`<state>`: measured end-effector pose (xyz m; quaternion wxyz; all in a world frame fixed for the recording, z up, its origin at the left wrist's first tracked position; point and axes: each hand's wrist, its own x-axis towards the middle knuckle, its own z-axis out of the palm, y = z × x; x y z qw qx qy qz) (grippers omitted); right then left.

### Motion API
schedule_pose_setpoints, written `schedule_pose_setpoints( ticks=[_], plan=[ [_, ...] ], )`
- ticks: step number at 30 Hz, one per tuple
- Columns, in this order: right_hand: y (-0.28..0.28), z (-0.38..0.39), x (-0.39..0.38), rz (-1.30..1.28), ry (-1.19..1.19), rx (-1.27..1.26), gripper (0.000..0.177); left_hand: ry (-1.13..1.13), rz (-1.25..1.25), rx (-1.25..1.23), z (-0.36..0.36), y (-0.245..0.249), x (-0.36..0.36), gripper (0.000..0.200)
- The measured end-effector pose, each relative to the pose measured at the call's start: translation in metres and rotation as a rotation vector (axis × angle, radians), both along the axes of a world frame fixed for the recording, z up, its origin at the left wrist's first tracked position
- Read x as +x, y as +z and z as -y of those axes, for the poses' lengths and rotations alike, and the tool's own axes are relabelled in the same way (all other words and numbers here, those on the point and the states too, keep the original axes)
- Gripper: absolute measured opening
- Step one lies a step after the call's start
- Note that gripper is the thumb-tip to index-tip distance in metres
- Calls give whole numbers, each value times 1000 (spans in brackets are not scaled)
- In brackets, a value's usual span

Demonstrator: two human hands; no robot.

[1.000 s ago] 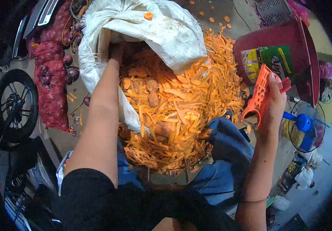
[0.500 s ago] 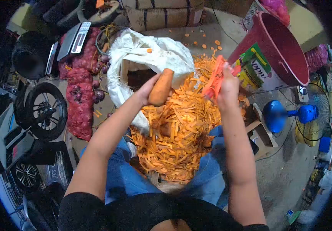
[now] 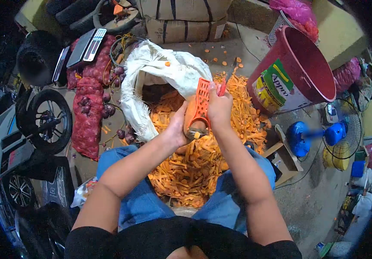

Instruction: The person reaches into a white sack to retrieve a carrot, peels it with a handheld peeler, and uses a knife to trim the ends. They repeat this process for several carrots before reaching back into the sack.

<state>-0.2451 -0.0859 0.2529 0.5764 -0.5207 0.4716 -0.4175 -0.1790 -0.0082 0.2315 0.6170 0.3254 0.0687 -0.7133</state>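
Note:
My left hand (image 3: 177,128) is wrapped around a thick carrot (image 3: 190,111), in front of my body. In my right hand (image 3: 220,109) is an orange plastic peeler (image 3: 203,96) with a perforated body. Its wide lower end with the blade overlaps the near end of the carrot. Beside my right thumb a red handle (image 3: 223,87) sticks out, with a thin dark blade beyond it. Under both hands lies a big heap of carrot peelings (image 3: 186,168), between my knees.
A white woven sack (image 3: 173,64) gapes behind the heap. Right of it stands a dark red bucket (image 3: 263,69), with a blue fan (image 3: 299,138) nearer me. To the left are net bags of red onions (image 3: 86,125), a scale (image 3: 86,47) and a motorbike wheel (image 3: 48,123).
My hands were apart, the carrot at left and the peeler raised at right. Now they have come together, with the peeler against the carrot. The view has shifted slightly.

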Motion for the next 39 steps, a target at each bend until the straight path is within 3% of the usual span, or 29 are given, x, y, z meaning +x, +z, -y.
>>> schedule_pose_setpoints(
  ticks=[3, 6, 8, 10, 12, 16, 18, 20, 22, 24, 26, 28, 29, 31, 33, 35, 37, 39],
  plan=[
    [-12, 2, 2, 34, 20, -102, 23, 10, -16, -30, 1, -1, 2, 45],
    [-16, 3, 4, -158, 8, -226, 26, -5, 43, -7, -1, 0, 6, 45],
    [-13, 9, 3, -229, -29, -297, 23, -211, 290, -61, -2, -2, 13, 44],
    [-25, 50, -6, -207, -203, -266, 26, -239, 263, 8, -7, 19, -1, 41],
    [-28, 83, -26, -512, -353, -305, 27, -272, 234, 76, -9, 24, -7, 39],
    [0, 75, -25, -337, -384, -121, 26, -349, 167, -6, -8, 18, 14, 38],
    [23, 32, -10, -140, -141, -76, 26, -182, 168, -2, -2, -2, 22, 41],
    [9, 8, 2, -36, -41, -394, 30, -136, 105, -51, 3, -5, 19, 39],
    [5, -6, 6, -55, 10, -374, 27, 27, 121, -20, 5, 6, 14, 40],
    [2, -7, 6, -74, 59, -355, 25, -6, 226, 17, 3, 7, 8, 40],
    [-2, 7, 2, -275, -28, -451, 24, -41, 329, 55, -2, 12, 3, 40],
    [-24, 62, -11, -323, -280, -336, 24, -429, 498, 79, -8, 21, -4, 41],
    [-28, 83, -23, -384, -369, -323, 25, -476, 464, -63, -14, 17, -7, 42],
    [-15, 87, -30, -445, -459, -306, 26, -428, 397, -22, -12, 22, -8, 43],
    [5, 78, -32, -205, -400, -99, 27, -381, 246, -2, -8, 15, 3, 42],
    [10, 50, -17, 65, -205, -87, 27, -263, 204, 3, 1, 4, 12, 41],
    [20, 8, 1, -33, -113, -404, 28, -167, 100, -27, 9, -23, 20, 40],
    [13, -5, 0, -97, -12, -391, 24, -120, 134, -31, 8, -12, 16, 39]
  ],
)
